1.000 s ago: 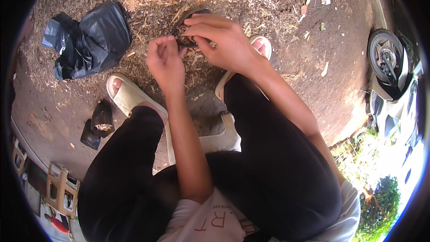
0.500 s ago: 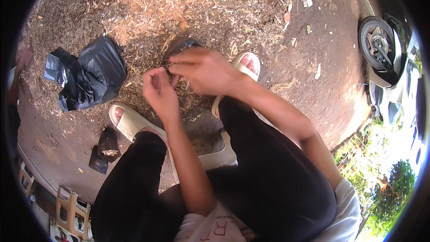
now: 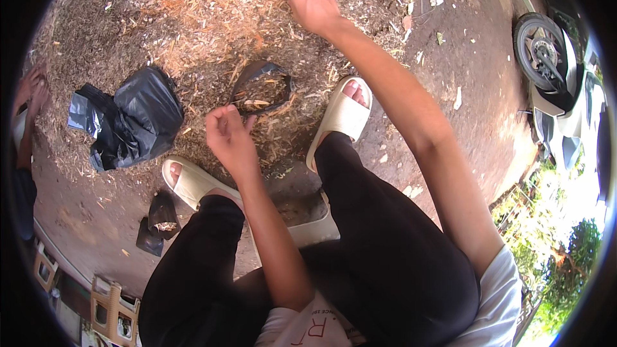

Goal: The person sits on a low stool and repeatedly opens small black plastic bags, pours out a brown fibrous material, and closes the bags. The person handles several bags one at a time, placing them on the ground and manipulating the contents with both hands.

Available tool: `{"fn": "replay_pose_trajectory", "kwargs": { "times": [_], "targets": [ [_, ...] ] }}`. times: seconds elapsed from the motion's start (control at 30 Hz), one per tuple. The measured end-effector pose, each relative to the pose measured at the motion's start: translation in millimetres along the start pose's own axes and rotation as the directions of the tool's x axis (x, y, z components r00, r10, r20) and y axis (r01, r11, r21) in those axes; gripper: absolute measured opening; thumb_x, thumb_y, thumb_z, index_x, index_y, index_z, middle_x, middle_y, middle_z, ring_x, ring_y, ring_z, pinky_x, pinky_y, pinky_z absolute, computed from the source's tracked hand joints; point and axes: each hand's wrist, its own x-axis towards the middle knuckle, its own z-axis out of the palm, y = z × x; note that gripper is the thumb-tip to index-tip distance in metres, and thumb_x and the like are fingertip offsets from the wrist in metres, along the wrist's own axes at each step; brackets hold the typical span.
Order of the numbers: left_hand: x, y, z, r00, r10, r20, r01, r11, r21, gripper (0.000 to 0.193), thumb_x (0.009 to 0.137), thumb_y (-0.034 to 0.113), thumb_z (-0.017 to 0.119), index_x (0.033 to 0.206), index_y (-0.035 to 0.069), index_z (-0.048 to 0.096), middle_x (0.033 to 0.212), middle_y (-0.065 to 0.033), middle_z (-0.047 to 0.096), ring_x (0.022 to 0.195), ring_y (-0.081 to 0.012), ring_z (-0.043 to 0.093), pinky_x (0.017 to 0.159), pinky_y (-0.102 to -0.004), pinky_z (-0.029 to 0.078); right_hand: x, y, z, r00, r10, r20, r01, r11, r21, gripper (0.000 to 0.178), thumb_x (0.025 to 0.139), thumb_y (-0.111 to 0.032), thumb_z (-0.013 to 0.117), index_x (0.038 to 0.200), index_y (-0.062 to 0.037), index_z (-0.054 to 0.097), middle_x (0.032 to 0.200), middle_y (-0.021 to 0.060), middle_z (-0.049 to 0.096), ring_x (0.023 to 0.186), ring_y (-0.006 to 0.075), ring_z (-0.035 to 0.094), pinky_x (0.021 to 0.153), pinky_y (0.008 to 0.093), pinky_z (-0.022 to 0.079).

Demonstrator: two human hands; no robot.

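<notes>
A small black plastic bag [image 3: 243, 83] stands between my feet, its mouth spread open, with pale shavings visible inside. My left hand [image 3: 231, 144] pinches the near left edge of its rim. Stretched out beyond the bag, my right hand [image 3: 313, 8] is low over the wood shavings [image 3: 225, 9] covering the soil. Its fingers curl down and inward; whatever they hold, if anything, is hidden.
Left of the bag lies a large crumpled black plastic bag [image 3: 146, 115]. Two small filled black bags [image 3: 162, 212] sit by my left leg. Another person's hands [image 3: 35, 90] show at the far left. A parked motorcycle [image 3: 553, 83] stands on the right.
My right hand has left the bag's rim and reached forward to the shavings, uncovering the bag's mouth. My left hand stays at the rim. The other person's hands show more.
</notes>
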Motion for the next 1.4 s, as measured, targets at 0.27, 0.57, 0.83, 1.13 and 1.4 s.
{"fn": "replay_pose_trajectory", "kwargs": {
  "times": [0.27, 0.57, 0.83, 1.13, 1.4],
  "targets": [
    [1.2, -1.8, -1.4, 1.000, -0.003, 0.003, 0.003, 1.000, -0.006, 0.009, 0.103, 0.008, 0.059, 0.100, 0.000, 0.055, 0.096, -0.0039, 0.058, 0.089, -0.0097, 0.058, 0.077, -0.0333, 0.065, -7.4, -1.7, -19.8, 0.847, 0.478, 0.232, -0.395, 0.274, 0.877, 0.011, 0.094, -0.001, 0.067, 0.103, 0.0031, 0.072, 0.089, 0.0093, 0.074, 0.071, 0.0125, 0.067, 0.064, 0.0269, 0.055],
    [1.5, -2.1, -0.3, 1.000, 0.004, 0.021, -0.004, 1.000, 0.008, 0.009, 0.104, 0.008, 0.058, 0.100, 0.000, 0.055, 0.096, -0.0036, 0.056, 0.090, -0.0102, 0.058, 0.077, -0.0331, 0.065, -33.0, -8.4, -26.8, 0.798, 0.521, 0.302, -0.351, -0.005, 0.936, 0.007, 0.094, 0.003, 0.066, 0.099, 0.0032, 0.069, 0.088, 0.0095, 0.071, 0.074, 0.0130, 0.065, 0.064, 0.0276, 0.055],
    [1.3, -1.4, -1.3, 1.000, -0.016, 0.009, 0.016, 1.000, -0.009, 0.008, 0.104, 0.008, 0.058, 0.100, 0.001, 0.055, 0.098, -0.0043, 0.058, 0.091, -0.0107, 0.059, 0.078, -0.0334, 0.065, -102.8, 42.0, -53.4, 0.807, 0.459, 0.371, -0.204, -0.373, 0.905, 0.008, 0.098, 0.002, 0.061, 0.105, 0.0044, 0.063, 0.106, 0.0158, 0.067, 0.089, 0.0221, 0.069, 0.079, 0.0327, 0.064],
    [0.1, -1.4, 0.5, 1.000, -0.001, 0.006, 0.001, 1.000, -0.006, 0.007, 0.104, 0.008, 0.058, 0.101, 0.002, 0.055, 0.098, -0.0044, 0.060, 0.090, -0.0104, 0.060, 0.079, -0.0338, 0.065, -64.6, -4.6, -41.0, 0.828, 0.270, 0.491, -0.277, -0.565, 0.777, 0.024, 0.098, 0.006, 0.056, 0.122, 0.0099, 0.056, 0.111, 0.0197, 0.061, 0.102, 0.0274, 0.066, 0.095, 0.0349, 0.060],
    [0.3, -2.2, 0.1, 1.000, 0.012, 0.013, -0.012, 1.000, 0.000, 0.008, 0.103, 0.008, 0.059, 0.101, 0.002, 0.055, 0.097, -0.0036, 0.058, 0.090, -0.0098, 0.059, 0.079, -0.0335, 0.065, -37.3, 0.1, -30.9, 0.906, 0.354, 0.233, -0.305, 0.163, 0.938, 0.041, 0.097, 0.001, 0.058, 0.138, -0.0020, 0.059, 0.138, 0.0234, 0.061, 0.120, 0.0279, 0.065, 0.107, 0.0387, 0.053]
  ]
}}
